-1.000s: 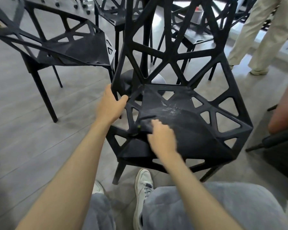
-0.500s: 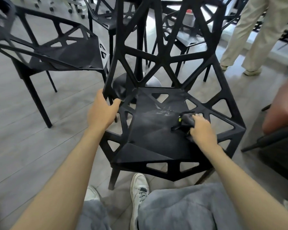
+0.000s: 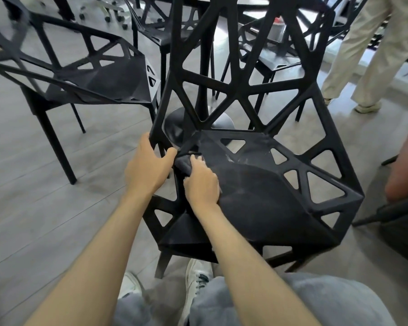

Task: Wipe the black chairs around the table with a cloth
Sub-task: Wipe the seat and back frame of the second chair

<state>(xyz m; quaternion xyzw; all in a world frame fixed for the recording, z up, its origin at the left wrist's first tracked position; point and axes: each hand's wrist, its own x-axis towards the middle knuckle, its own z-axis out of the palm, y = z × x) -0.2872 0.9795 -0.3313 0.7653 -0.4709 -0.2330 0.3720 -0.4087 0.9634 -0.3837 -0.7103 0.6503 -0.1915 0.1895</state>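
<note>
A black chair (image 3: pixel 264 198) with a lattice of triangular holes stands right in front of me, its seat dusty with a pale smear near the back. My left hand (image 3: pixel 146 170) grips the chair's left frame edge. My right hand (image 3: pixel 201 182) holds a dark grey cloth (image 3: pixel 183 164) and presses it on the seat's left rear corner, close beside my left hand. Most of the cloth is hidden under my fingers.
A second black chair (image 3: pixel 99 76) stands to the left and others (image 3: pixel 269 60) stand behind, around a table's round base (image 3: pixel 174 123). A person in beige trousers (image 3: pixel 372 50) stands at the back right. Another person's arm (image 3: pixel 405 170) shows at the right edge. Grey floor lies to the left.
My right hand has swept the cloth from the right side of the seat back to its left rear corner. My left hand has stayed on the frame.
</note>
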